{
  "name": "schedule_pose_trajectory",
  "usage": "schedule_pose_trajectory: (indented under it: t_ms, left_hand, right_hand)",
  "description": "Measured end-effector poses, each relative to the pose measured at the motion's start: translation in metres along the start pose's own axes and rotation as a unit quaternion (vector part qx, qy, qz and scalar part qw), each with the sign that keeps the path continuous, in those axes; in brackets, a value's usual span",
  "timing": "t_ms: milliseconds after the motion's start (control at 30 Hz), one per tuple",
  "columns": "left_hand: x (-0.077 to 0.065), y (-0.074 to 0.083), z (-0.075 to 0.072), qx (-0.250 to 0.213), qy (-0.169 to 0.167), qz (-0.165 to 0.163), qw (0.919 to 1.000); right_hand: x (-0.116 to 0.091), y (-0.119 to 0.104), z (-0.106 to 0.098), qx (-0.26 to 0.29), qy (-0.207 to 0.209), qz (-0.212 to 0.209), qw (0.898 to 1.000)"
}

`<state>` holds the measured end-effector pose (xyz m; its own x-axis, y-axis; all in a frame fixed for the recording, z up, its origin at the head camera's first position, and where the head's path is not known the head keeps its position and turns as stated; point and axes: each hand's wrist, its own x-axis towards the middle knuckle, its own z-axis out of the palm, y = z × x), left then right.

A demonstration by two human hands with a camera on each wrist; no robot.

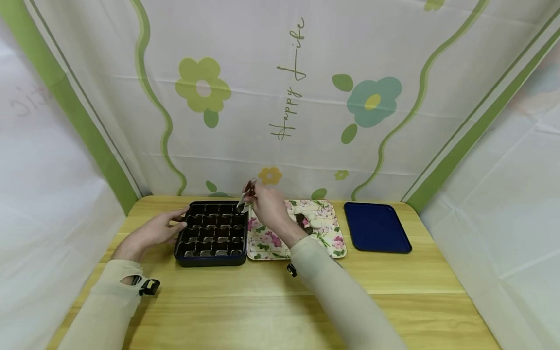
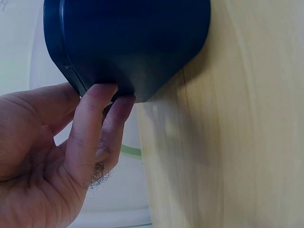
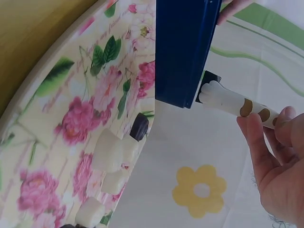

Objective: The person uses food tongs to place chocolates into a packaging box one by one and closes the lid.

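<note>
Nearest us, the bare left hand holds nothing; its fingers lie extended along the side of a dark navy square box with a black compartmented insert, perhaps steadying it. Beside that lies a cream tray printed with pink flowers, with several rounded white pieces and a few dark pieces on it. A navy flat rectangular tray lies well apart on the right. Farther back, the right hand pinches a white, brown-spotted, paw-tipped tool, with a dark square piece seemingly at its tip, over the box's far right corner. We judge the filling to be early: no white piece shows in the compartments, though we cannot tell whether dark ones sit there; those on the floral tray remain.
</note>
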<state>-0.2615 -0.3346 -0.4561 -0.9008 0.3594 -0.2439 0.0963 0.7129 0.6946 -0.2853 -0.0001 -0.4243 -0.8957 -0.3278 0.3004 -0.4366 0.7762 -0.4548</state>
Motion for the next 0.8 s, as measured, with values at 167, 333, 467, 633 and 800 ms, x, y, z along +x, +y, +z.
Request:
schedule_pose_trajectory:
  t_ms: [167,333,467,633,800]
  left_hand:
    - [0.0,-0.001,-0.002,0.0,0.002,0.005,1.0]
    - [0.001,-0.001,-0.002,-0.004,0.001,0.01,0.9999]
    - [0.002,-0.001,-0.001,-0.004,0.002,0.009,1.0]
    - [0.002,-0.001,0.0,-0.01,0.0,0.005,0.9999]
    - [0.002,-0.001,0.0,-0.008,0.001,0.003,1.0]
  right_hand:
    - [0.01,-0.004,0.008,-0.017,0.0,-0.011,1.0]
    - [0.015,-0.005,0.015,-0.04,-0.026,-0.009,0.999]
    - [0.017,-0.006,0.017,-0.049,-0.045,-0.014,0.998]
    - [0.018,-0.006,0.019,-0.04,-0.054,-0.008,0.998]
    - [0.018,-0.005,0.018,-0.024,-0.062,-0.006,0.998]
